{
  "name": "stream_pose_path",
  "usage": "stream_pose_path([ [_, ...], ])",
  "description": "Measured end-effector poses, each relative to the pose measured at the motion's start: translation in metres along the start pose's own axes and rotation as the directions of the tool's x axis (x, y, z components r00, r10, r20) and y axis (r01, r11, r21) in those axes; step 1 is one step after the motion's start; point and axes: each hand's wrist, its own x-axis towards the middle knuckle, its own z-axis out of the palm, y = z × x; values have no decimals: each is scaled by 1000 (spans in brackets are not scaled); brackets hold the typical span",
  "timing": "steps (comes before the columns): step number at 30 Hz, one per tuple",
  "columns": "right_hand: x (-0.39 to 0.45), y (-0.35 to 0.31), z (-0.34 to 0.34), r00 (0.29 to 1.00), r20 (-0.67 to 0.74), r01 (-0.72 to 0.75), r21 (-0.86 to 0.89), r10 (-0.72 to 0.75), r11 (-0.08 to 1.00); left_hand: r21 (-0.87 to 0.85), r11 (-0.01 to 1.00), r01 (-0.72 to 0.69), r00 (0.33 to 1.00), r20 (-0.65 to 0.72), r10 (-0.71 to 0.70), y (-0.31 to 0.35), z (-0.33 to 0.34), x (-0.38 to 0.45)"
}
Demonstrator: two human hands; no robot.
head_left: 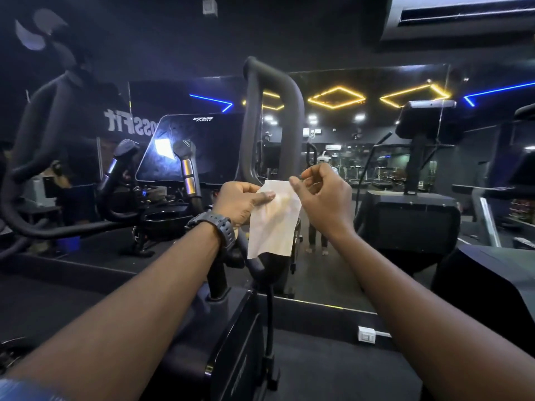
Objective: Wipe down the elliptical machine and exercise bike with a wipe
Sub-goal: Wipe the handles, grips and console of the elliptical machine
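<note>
A white wipe (273, 219) hangs flat in front of me, held by its top corners. My left hand (241, 202), with a dark watch on the wrist, pinches the top left corner. My right hand (322, 192) pinches the top right corner with thumb and forefinger. Right behind the wipe rises the tall looped black handlebar (292, 91) of the machine I stand at. Its dark console screen (199, 149) and two grips with silver bands (188, 172) lie to the left. The machine's black base (240, 328) is below my arms.
A large wall mirror (362, 169) ahead reflects the gym, yellow and blue ceiling lights, and a person's legs. Another black machine with a console (425, 123) stands at the right. A curved black arm (37, 134) of a machine fills the left. A white wall socket (367, 334) sits low.
</note>
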Motion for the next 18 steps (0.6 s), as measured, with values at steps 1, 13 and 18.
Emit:
stream_pose_path([
  [1,0,1,2,999,36,31,-24,-30,999,11,1000,-17,1000,-2,17,0,0,1],
  [13,21,9,21,985,146,-97,-6,97,995,537,809,-238,934,-103,342,11,3,22],
  [18,26,4,23,922,179,383,-280,-344,881,668,679,-304,894,-46,445,13,6,33],
])
